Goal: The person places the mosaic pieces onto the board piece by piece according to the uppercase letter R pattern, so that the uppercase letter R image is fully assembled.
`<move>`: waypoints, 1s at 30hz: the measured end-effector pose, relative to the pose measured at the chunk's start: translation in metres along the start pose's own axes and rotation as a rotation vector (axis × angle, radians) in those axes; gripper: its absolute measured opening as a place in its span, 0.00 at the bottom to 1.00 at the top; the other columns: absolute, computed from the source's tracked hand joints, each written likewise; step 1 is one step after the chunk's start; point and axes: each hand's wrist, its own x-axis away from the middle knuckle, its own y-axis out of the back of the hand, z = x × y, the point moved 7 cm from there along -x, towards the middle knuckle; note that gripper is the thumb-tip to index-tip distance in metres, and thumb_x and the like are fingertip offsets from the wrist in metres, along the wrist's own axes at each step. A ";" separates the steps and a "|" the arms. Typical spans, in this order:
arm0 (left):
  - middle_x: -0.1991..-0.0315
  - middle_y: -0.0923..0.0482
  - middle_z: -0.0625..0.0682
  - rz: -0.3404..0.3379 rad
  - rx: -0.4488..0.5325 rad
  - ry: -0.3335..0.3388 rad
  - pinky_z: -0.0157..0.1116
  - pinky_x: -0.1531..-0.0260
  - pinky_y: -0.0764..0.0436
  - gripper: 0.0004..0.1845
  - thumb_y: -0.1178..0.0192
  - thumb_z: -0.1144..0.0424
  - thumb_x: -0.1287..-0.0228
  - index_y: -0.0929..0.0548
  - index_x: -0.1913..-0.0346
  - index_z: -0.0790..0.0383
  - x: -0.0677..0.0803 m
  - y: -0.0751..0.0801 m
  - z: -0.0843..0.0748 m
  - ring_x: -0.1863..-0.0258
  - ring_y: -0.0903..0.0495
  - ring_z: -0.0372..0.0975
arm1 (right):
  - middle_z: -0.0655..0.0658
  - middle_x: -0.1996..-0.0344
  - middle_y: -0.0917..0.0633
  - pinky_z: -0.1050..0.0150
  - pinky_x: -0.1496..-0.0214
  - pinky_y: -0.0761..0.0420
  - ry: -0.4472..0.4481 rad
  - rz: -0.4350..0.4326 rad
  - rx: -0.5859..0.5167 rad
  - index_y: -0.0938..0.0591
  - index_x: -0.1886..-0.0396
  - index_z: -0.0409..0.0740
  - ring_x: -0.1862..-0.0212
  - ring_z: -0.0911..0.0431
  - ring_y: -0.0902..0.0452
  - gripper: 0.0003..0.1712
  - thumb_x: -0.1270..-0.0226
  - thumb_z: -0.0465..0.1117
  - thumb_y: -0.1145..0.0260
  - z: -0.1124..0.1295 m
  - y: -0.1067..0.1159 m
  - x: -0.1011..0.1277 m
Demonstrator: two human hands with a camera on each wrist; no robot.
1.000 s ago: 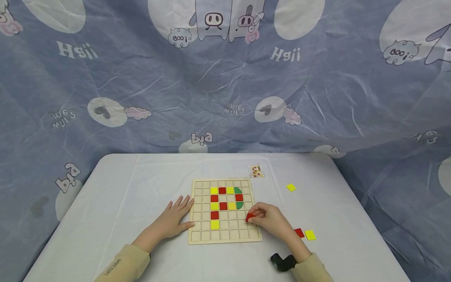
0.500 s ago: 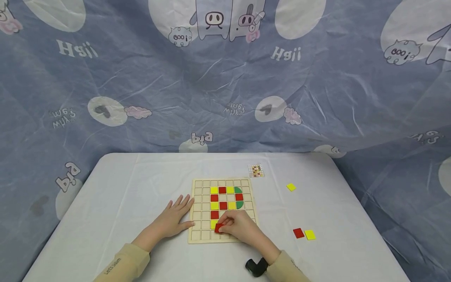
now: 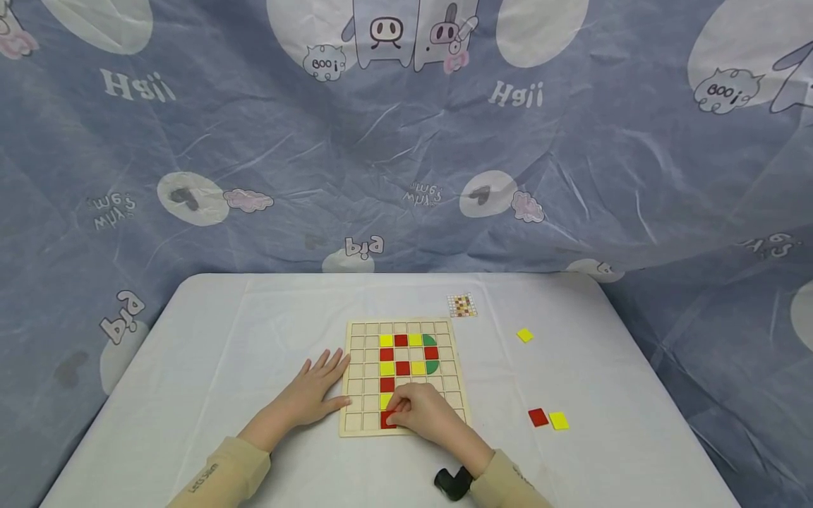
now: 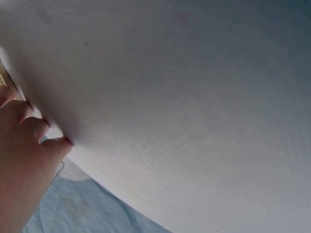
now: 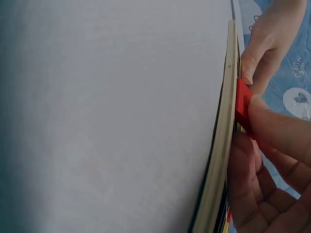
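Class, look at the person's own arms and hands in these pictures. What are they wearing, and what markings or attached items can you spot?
Both hands are bare. The left hand and right hand come out of pale yellow-beige long sleeves. The left sleeve carries small dark lettering near the cuff, too small to read. A black device sits at the right wrist. No rings show.

White table — wooden grid board; pattern card; loose tiles — yellow, red.

a small flat red square tile sits tilted at the bottom row of the wooden grid board, one edge raised off the wood, directly below a yellow tile. the board lies flat on the white table, its cells partly filled with red, yellow and green pieces.
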 end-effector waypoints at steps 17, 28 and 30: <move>0.21 0.48 0.56 -0.003 0.009 -0.005 0.60 0.25 0.52 0.45 0.39 0.41 0.36 0.42 0.23 0.57 -0.001 -0.001 0.001 0.21 0.54 0.55 | 0.57 0.77 0.24 0.74 0.72 0.26 -0.020 -0.051 0.051 0.14 0.74 0.49 0.75 0.67 0.30 0.06 0.44 0.40 0.23 0.002 0.004 0.002; 0.22 0.47 0.56 -0.007 0.003 -0.004 0.60 0.25 0.52 0.45 0.38 0.41 0.36 0.42 0.23 0.57 0.000 -0.001 0.002 0.21 0.53 0.55 | 0.54 0.71 0.19 0.73 0.68 0.22 -0.081 -0.164 -0.074 0.14 0.65 0.45 0.69 0.61 0.25 0.04 0.39 0.37 0.27 -0.027 0.058 0.023; 0.21 0.48 0.55 -0.004 -0.003 -0.002 0.60 0.25 0.52 0.45 0.38 0.41 0.36 0.42 0.23 0.56 0.000 -0.002 0.002 0.21 0.54 0.55 | 0.53 0.71 0.19 0.72 0.67 0.21 -0.118 -0.194 -0.091 0.14 0.65 0.45 0.69 0.60 0.24 0.05 0.40 0.36 0.27 -0.038 0.070 0.030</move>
